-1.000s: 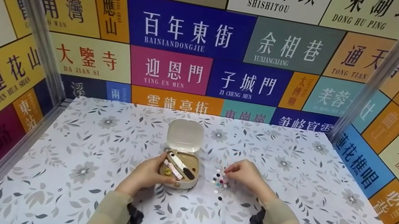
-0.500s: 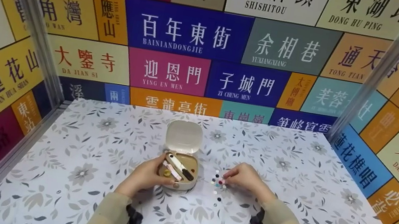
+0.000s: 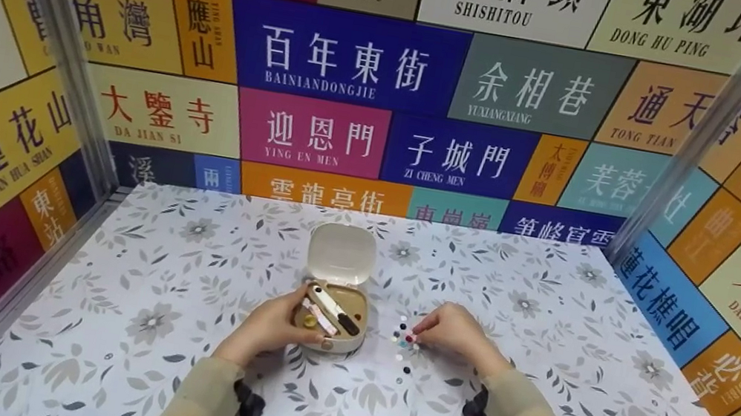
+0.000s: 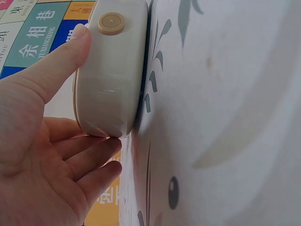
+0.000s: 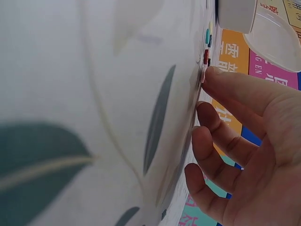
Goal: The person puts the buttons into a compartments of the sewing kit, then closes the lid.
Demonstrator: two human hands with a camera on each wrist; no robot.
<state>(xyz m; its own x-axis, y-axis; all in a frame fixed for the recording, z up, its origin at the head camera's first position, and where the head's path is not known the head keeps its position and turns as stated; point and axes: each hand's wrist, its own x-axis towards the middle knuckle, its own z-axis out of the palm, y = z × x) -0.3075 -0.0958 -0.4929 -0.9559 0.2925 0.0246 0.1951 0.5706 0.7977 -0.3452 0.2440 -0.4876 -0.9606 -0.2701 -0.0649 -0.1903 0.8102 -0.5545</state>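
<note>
A cream sewing box (image 3: 357, 343) stands with its lid (image 3: 341, 254) up in the middle of the table. My left hand (image 3: 270, 323) grips its left side, thumb at the front by the round button-shaped catch (image 4: 111, 23) and fingers round the side. Inside lie a white-and-dark slim tool (image 3: 332, 309), a pinkish-white strip (image 3: 320, 318) and a small yellow piece (image 3: 309, 320). Right of the box, several small coloured buttons (image 3: 402, 336) are scattered. At their right edge my right hand (image 3: 458, 334) pinches a tiny pale pink button (image 5: 203, 74) at the tabletop; its other fingers are loosely bent.
A white leaf-patterned cloth (image 3: 174, 393) covers the table. Panels with coloured name signs (image 3: 344, 53) rise behind and on both sides. A dark button (image 3: 406, 370) lies apart, nearer me. Each wrist wears a black camera (image 3: 249, 401).
My right hand has come down and slightly left to the edge of the buttons. The left hand keeps its hold on the sewing box. The head view has shifted a little.
</note>
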